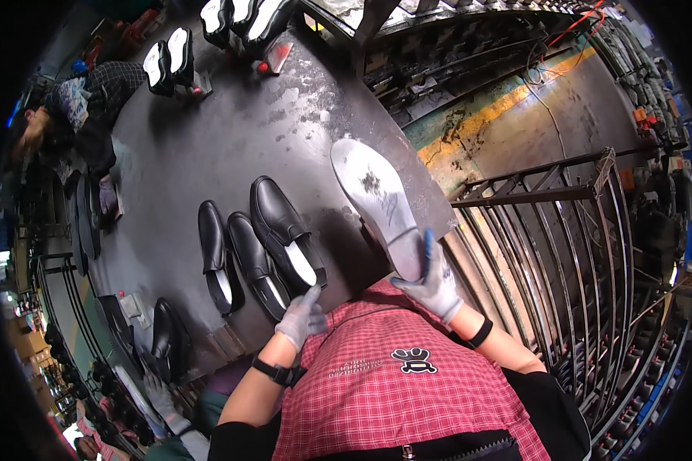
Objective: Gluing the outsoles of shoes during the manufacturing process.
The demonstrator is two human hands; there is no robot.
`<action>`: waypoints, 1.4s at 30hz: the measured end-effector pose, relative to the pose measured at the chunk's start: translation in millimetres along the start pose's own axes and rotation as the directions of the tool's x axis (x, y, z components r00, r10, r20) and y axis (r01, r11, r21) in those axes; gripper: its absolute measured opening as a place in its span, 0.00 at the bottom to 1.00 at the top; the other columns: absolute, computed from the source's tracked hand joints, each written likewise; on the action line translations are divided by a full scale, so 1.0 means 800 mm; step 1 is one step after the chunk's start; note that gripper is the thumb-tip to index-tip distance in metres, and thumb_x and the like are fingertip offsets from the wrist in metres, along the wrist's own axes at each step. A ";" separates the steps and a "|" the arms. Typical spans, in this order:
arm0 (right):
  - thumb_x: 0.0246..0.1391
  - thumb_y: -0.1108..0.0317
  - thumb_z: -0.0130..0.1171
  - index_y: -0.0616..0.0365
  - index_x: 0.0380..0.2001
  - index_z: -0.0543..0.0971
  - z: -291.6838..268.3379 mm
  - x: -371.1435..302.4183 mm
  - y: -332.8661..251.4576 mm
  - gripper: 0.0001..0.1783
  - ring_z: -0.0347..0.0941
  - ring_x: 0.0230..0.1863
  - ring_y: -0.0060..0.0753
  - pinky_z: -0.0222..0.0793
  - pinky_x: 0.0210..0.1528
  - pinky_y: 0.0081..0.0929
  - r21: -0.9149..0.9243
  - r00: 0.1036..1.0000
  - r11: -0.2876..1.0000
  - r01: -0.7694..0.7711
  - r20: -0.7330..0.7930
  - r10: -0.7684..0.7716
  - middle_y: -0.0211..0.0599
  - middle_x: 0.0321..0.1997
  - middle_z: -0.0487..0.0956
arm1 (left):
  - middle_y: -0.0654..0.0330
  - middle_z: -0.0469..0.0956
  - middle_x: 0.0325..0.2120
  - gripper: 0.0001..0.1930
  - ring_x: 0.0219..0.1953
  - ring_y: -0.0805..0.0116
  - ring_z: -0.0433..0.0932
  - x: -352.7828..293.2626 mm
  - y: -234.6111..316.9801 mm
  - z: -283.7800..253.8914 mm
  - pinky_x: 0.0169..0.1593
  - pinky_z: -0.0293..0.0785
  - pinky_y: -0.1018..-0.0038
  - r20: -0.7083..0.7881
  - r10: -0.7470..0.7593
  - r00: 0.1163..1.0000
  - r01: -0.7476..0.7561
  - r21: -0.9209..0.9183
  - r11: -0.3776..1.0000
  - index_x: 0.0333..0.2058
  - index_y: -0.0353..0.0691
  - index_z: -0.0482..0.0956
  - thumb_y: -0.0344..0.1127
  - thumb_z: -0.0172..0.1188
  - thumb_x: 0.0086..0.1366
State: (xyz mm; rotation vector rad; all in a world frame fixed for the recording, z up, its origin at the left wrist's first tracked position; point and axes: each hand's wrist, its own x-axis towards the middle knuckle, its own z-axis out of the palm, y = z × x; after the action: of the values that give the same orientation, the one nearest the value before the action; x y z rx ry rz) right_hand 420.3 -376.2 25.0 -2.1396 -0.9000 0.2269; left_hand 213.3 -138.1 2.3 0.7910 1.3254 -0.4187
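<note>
My gloved right hand [438,290] grips a shoe [377,196] by its heel end, thumb on one side and fingers along the other. The shoe's pale, scuffed sole faces up, with its toe pointing away from me. My gloved left hand [304,319] is at the heel of a black loafer [273,206], fingers partly extended and not wrapped round it. Two more black loafers, a middle one [247,242] and a left one [211,234], lie upright beside it, toes pointing away. All three show white insoles.
The dark worktable [184,154] carries more shoes, soles up, at its far edge [181,54]. Another black shoe [169,338] lies at the near left. A metal rack [538,253] stands close on my right. A co-worker's gloved hand [109,196] is at the left edge; another's gloved hand [161,396] is lower left.
</note>
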 end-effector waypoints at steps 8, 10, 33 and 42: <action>0.61 0.53 0.51 0.55 0.53 0.76 0.115 -0.065 0.151 0.23 0.74 0.54 0.52 0.68 0.56 0.43 -0.331 0.861 0.942 -0.048 0.464 0.207 0.54 0.50 0.78 | 0.52 0.69 0.47 0.31 0.48 0.55 0.72 0.037 0.051 0.065 0.42 0.81 0.54 -0.424 0.129 0.896 -0.303 -0.372 0.878 0.57 0.41 0.60 0.26 0.63 0.56; 0.56 0.60 0.53 0.58 0.51 0.77 0.091 -0.070 0.096 0.21 0.74 0.51 0.60 0.70 0.54 0.48 0.084 0.903 0.909 -0.409 0.182 0.390 0.59 0.49 0.78 | 0.56 0.71 0.45 0.28 0.46 0.59 0.73 0.008 0.066 0.059 0.42 0.81 0.56 -0.380 0.294 0.877 -0.433 -0.363 0.825 0.55 0.42 0.63 0.25 0.63 0.56; 0.48 0.64 0.61 0.50 0.35 0.86 -0.004 0.358 -0.181 0.11 0.81 0.43 0.36 0.76 0.39 0.34 -0.642 0.776 0.652 0.404 0.618 0.128 0.38 0.38 0.85 | 0.48 0.75 0.43 0.27 0.46 0.51 0.76 -0.081 0.344 0.105 0.52 0.71 0.63 0.235 0.969 0.081 -0.446 0.878 -0.176 0.49 0.39 0.78 0.51 0.66 0.56; 0.51 0.59 0.59 0.58 0.38 0.80 -0.055 0.207 -0.099 0.16 0.81 0.32 0.48 0.76 0.37 0.42 -0.525 0.766 0.851 -0.009 0.544 0.343 0.49 0.27 0.81 | 0.57 0.81 0.40 0.10 0.49 0.57 0.77 0.037 0.381 0.199 0.59 0.66 0.69 0.887 0.384 0.257 -0.904 0.362 -0.229 0.37 0.41 0.81 0.36 0.53 0.62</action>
State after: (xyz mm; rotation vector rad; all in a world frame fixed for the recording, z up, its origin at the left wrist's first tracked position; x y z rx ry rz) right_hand 518.7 -257.4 133.3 -2.7002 -1.2153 0.9496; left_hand 538.7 -41.5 63.4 2.1592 -0.3120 -0.3113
